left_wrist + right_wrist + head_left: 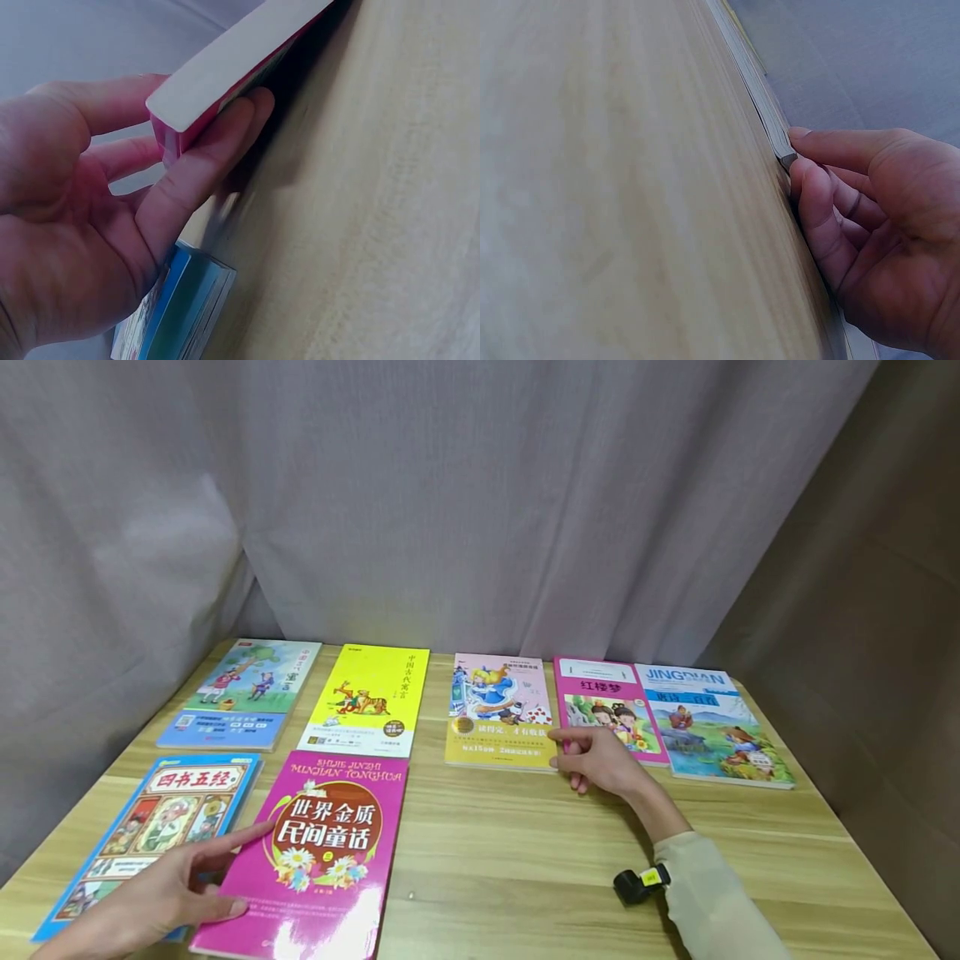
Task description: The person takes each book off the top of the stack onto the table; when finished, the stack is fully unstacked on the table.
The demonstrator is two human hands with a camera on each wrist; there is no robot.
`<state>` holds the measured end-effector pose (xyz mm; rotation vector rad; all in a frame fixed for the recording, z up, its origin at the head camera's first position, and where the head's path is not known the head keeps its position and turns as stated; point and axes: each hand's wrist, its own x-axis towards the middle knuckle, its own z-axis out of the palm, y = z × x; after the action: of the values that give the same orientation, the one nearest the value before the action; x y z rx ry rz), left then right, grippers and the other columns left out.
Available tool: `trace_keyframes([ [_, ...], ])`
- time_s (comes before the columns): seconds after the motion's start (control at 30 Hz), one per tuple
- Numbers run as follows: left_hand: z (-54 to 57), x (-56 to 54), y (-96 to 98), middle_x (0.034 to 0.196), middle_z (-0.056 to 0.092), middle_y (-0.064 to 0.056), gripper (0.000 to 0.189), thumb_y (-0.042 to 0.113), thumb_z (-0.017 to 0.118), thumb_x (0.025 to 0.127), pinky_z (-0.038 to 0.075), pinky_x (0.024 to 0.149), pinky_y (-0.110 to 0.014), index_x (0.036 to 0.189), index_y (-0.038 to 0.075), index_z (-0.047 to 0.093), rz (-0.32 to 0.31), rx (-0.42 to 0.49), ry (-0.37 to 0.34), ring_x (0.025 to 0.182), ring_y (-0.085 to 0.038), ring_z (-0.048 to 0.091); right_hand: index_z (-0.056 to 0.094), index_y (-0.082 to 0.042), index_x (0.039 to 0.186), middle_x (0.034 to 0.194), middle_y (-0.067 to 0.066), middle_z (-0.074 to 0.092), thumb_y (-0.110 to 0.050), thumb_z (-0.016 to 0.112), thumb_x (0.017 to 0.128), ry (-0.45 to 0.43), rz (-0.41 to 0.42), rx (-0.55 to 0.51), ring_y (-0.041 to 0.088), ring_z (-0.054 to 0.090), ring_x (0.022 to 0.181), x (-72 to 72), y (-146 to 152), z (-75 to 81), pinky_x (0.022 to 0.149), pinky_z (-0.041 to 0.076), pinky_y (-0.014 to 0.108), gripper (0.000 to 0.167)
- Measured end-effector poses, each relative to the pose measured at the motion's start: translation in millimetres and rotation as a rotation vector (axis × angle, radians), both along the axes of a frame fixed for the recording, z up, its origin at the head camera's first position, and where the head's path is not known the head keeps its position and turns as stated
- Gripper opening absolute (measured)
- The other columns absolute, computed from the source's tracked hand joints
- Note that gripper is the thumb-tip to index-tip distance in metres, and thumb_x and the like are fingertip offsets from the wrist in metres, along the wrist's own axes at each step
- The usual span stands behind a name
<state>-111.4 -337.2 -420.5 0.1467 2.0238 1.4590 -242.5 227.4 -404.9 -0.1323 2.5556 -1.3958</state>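
My left hand (168, 885) grips the left edge of a large magenta book (322, 906), with fingers on its cover and beneath it. In the left wrist view that book's white page block (232, 67) slants up off the wood. Under the same hand lies a blue-bordered book (112, 843), partly covered by the hand and the magenta book. My right hand (600, 760) pinches the lower right edge of a pink and yellow book (498, 739) with a girl in blue on it. The right wrist view shows thumb and fingers at the corner of its pages (761, 101).
Along the back of the wooden table (495, 868) lie a light-blue book (240, 685), a yellow book (360, 693), a pink book (600, 681) and a blue-green book (708, 722). A grey curtain (390, 502) hangs behind. A black device (637, 885) sits at the right wrist.
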Motion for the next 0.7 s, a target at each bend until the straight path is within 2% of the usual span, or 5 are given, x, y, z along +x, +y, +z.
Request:
trace_keyframes([
  [0.2, 1.1, -1.7, 2.8, 0.140, 0.057, -0.019, 0.093, 0.019, 0.079, 0.096, 0.062, 0.082, -0.032, 0.168, 0.009, 0.021, 0.005, -0.087, 0.020, 0.110, -0.024, 0.057, 0.063, 0.000, 0.144, 0.078, 0.007, 0.057, -0.012, 0.079, 0.095, 0.000, -0.002, 0.006, 0.014, 0.061, 0.053, 0.2, -0.5, 0.2, 0.049, 0.058, 0.030, 0.054],
  [0.33, 5.9, -2.5, 6.3, 0.135, 0.058, -0.018, 0.096, 0.022, 0.083, 0.091, 0.060, 0.080, -0.030, 0.167, 0.009, 0.026, 0.000, -0.196, 0.056, 0.106, -0.022, 0.058, 0.063, 0.000, 0.144, 0.078, 0.007, 0.057, -0.012, 0.080, 0.094, -0.003, 0.000, 0.003, 0.014, 0.061, 0.053, 0.4, -1.1, -0.4, 0.049, 0.058, 0.030, 0.054],
  [0.5, 14.4, -4.2, 10.5, 0.120, 0.064, -0.009, 0.095, 0.020, 0.087, 0.087, 0.058, 0.076, -0.029, 0.165, 0.006, 0.034, -0.028, -0.318, 0.109, 0.101, -0.020, 0.057, 0.063, 0.000, 0.144, 0.078, 0.007, 0.056, -0.011, 0.080, 0.094, -0.001, 0.004, 0.000, 0.014, 0.061, 0.052, 0.3, -1.8, -1.6, 0.049, 0.058, 0.030, 0.053],
  [0.6, 19.6, -4.1, 12.0, 0.109, 0.066, -0.005, 0.093, 0.018, 0.088, 0.086, 0.058, 0.072, -0.029, 0.162, 0.000, 0.037, -0.047, -0.358, 0.150, 0.098, -0.020, 0.058, 0.064, 0.000, 0.143, 0.078, 0.007, 0.056, -0.011, 0.080, 0.094, 0.002, 0.007, 0.000, 0.014, 0.061, 0.053, 0.6, -2.6, -1.3, 0.049, 0.058, 0.030, 0.053],
  [0.7, 27.0, -3.1, 12.4, 0.101, 0.067, -0.003, 0.090, 0.017, 0.087, 0.087, 0.060, 0.069, -0.029, 0.159, -0.005, 0.039, -0.028, -0.393, 0.155, 0.092, -0.019, 0.062, 0.064, 0.000, 0.143, 0.077, 0.007, 0.056, -0.011, 0.079, 0.095, 0.005, 0.008, 0.004, 0.015, 0.061, 0.053, 1.0, -3.4, -0.7, 0.049, 0.058, 0.030, 0.052],
])
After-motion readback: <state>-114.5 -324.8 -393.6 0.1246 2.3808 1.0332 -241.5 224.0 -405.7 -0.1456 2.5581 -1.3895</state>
